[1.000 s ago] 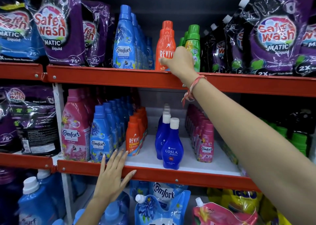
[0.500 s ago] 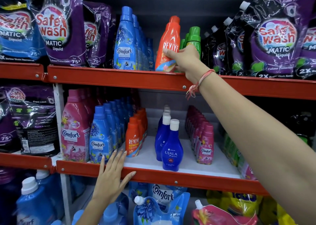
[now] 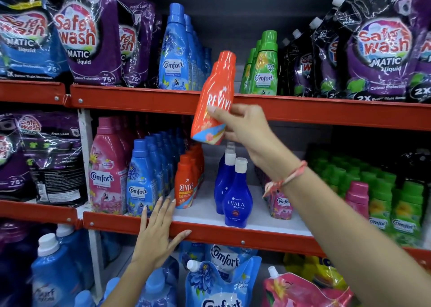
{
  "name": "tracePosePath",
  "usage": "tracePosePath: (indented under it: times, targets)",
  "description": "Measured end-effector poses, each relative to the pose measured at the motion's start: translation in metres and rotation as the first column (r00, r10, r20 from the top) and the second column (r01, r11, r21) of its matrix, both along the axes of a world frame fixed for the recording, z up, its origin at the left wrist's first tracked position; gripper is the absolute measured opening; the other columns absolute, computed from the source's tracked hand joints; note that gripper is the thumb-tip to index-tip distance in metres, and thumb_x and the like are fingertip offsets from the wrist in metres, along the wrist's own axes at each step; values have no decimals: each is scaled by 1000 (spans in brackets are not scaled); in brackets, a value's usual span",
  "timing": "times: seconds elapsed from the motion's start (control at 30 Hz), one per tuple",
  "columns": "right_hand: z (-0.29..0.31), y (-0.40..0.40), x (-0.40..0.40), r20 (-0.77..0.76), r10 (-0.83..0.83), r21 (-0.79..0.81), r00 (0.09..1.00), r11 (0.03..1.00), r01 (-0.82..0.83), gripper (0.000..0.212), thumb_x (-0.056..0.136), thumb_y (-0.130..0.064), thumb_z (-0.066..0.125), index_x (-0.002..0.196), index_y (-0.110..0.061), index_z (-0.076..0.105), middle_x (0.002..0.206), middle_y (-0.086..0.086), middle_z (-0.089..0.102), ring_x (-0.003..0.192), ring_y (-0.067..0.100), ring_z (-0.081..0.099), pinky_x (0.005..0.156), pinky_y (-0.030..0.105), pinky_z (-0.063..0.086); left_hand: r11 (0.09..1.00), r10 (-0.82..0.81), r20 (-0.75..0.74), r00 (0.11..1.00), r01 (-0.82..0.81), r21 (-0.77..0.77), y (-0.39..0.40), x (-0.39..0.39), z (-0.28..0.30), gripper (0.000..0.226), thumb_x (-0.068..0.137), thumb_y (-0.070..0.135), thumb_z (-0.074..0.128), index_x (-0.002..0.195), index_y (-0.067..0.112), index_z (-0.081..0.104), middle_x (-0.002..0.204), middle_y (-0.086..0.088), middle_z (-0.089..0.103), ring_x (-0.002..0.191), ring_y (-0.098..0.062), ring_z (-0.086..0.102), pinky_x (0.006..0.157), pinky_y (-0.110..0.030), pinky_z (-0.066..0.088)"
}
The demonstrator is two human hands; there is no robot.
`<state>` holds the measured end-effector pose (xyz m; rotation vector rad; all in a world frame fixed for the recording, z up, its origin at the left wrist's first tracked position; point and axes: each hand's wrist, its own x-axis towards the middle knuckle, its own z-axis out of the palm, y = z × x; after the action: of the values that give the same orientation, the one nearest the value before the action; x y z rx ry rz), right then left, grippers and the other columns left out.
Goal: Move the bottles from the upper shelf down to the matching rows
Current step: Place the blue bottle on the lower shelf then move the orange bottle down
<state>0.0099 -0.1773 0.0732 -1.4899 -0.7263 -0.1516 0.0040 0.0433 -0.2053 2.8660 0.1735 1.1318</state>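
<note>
My right hand [image 3: 245,129] grips an orange Revive bottle [image 3: 213,96] by its lower half, tilted, in front of the upper shelf's red edge [image 3: 140,101]. On the upper shelf stand a row of blue Comfort bottles [image 3: 175,52] and green Comfort bottles [image 3: 264,66]. On the middle shelf [image 3: 268,239] a row of orange Revive bottles [image 3: 186,185] stands below the held one, between blue Comfort bottles [image 3: 140,180] and dark blue Ujala bottles [image 3: 236,197]. My left hand [image 3: 158,234] rests flat, fingers spread, on the middle shelf's front edge.
Purple Safe Wash pouches [image 3: 86,33] fill the upper shelf's left and right ends. Pink Comfort bottles [image 3: 107,166] and small green bottles [image 3: 405,204] line the middle shelf. Blue refill pouches [image 3: 221,281] and Surf bottles [image 3: 51,276] sit on the bottom shelf.
My right hand has lifted the orange Revive bottle off the upper shelf and brought it down and forward, past the shelf edge. My left hand has stayed on the middle shelf edge.
</note>
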Motion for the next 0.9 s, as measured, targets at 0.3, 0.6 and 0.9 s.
tracePosePath:
  times: [0.3,0.6,0.9]
  targets:
    - [-100,32,15,24,-81,-216,996,973,85,57,73,-33,79,121,-11,55,111,-1,68,88,3,66,76,19,56,1000,-3,-2,1000,3,-10,0,1,1,90,85,75,29,152,16,15,160,1,19,148,-15,7,119,-43,-5]
    - [-174,59,53,-6,-214,-404,977,894,193,63,69,-34,82,119,-10,53,117,8,69,102,20,68,89,39,56,1000,3,3,1000,-3,-4,2,4,-1,92,84,76,27,151,13,17,159,-2,21,147,-18,13,119,-45,1]
    - [-195,70,65,-30,-233,-404,972,892,201,60,69,-34,82,116,-9,56,116,9,69,103,21,67,90,35,55,1000,20,-13,1000,-20,5,1,5,-1,93,84,76,26,151,13,13,160,-3,18,148,-19,12,117,-49,7]
